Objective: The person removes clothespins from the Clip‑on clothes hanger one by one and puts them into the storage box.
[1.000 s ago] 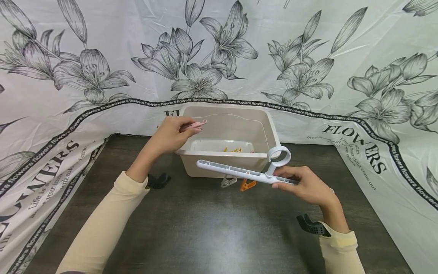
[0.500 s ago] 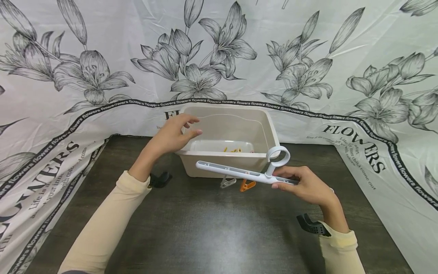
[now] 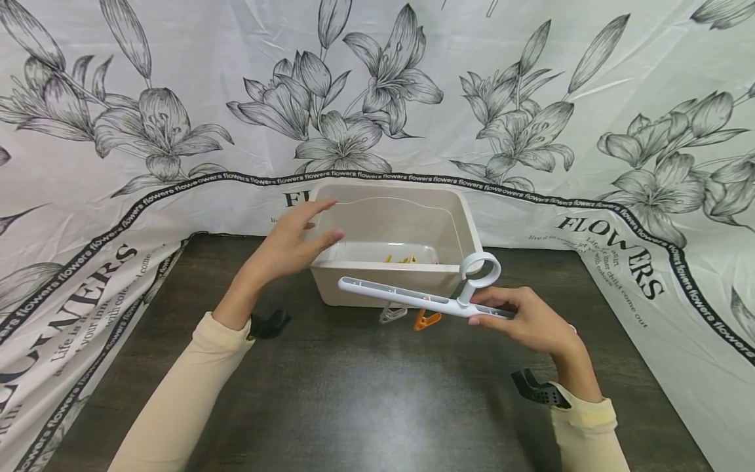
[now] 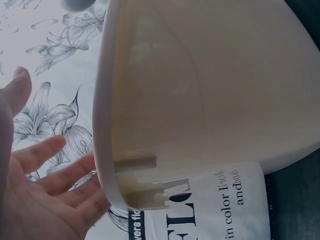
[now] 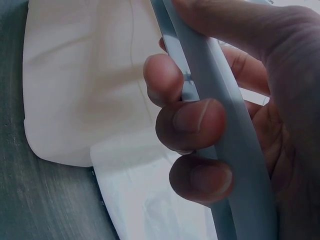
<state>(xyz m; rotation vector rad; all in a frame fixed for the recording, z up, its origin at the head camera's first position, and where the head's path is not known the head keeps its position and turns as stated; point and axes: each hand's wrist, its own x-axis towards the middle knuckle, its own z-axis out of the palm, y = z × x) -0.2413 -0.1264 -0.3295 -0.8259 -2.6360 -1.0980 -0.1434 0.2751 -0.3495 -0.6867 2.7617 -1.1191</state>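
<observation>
Gripping pale hanger (image 3: 433,303), my right hand (image 3: 533,321) curled round it, before bin (image 3: 330,285); orange clip (image 3: 427,321) likewise. Left hand (image 3: 289,242) spread, empty, by bin's left rim: pink piece just gone, likely released, freeing that hand. Yellow bits (image 3: 407,259) inside bin.

Wears a plain cream left sleeve (image 3: 171,400), long and smooth along the forearm, nearer than the bin (image 3: 389,266) and to its left. Finishes short of the wrist in a thicker, softly bunched left cuff (image 3: 219,335). Repeats the cream in a right sleeve (image 3: 592,442), nearer than the bin and to its right, with a right cuff (image 3: 590,413) tinged faintly yellow. Carries a black left strap (image 3: 270,324), left of the bin, and a black right strap (image 3: 542,392), right of the bin, curved and dotted with small holes.
</observation>
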